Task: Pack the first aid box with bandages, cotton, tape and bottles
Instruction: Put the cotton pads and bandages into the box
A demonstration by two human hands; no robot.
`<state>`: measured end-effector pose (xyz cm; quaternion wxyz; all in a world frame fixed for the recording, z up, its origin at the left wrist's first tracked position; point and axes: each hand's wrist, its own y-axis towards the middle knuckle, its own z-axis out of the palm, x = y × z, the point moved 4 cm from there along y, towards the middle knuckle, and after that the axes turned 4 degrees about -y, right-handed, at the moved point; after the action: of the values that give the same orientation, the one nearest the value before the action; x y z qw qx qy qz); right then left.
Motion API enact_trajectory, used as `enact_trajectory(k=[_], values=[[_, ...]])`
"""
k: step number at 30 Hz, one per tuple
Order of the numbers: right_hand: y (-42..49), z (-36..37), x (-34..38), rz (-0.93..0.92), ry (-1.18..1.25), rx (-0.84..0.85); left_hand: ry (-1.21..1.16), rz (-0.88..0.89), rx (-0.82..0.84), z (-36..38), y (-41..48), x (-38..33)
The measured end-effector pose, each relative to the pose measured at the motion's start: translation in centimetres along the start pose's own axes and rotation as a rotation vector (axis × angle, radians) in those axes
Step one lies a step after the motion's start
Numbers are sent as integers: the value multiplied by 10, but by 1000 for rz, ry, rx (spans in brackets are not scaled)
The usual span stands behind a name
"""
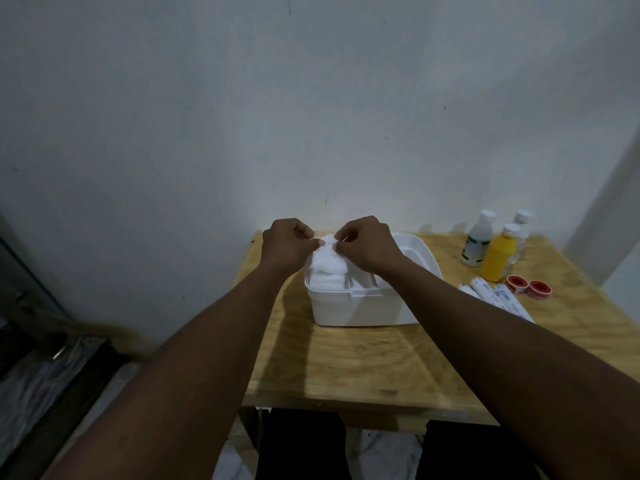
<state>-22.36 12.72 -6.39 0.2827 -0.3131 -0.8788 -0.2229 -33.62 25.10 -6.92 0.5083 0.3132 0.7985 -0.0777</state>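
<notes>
Together both hands [327, 245] pinch cotton [327, 259] over the box [363, 308].

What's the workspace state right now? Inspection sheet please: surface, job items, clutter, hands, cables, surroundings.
Surface: wooden table, set against the wall.
Box: white first aid box, open, near the table's back edge.
Cotton: white cotton in the box's left part, its top pinched by both hands.
Bottles: three upright at the back right, one yellow bottle in front; not packed.
Bandages: wrapped bandage rolls lying right of the box; not packed.
Tape: two red tape rolls beside the bandages; not packed.
Clutter: nothing seen.
Hands: left hand and right hand both closed on the cotton.
Cables: nothing seen.
Surroundings: plain wall; dark, blurred objects at lower left.
</notes>
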Motion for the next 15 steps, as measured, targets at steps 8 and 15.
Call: enact_trajectory(k=[8, 15], values=[[-2, -1, -3, 21, 48, -67, -137, -58, -15, 0, -12, 16], [-13, -59, -30, 73, 90, -275, -391, -289, 36, 8, -30, 37]])
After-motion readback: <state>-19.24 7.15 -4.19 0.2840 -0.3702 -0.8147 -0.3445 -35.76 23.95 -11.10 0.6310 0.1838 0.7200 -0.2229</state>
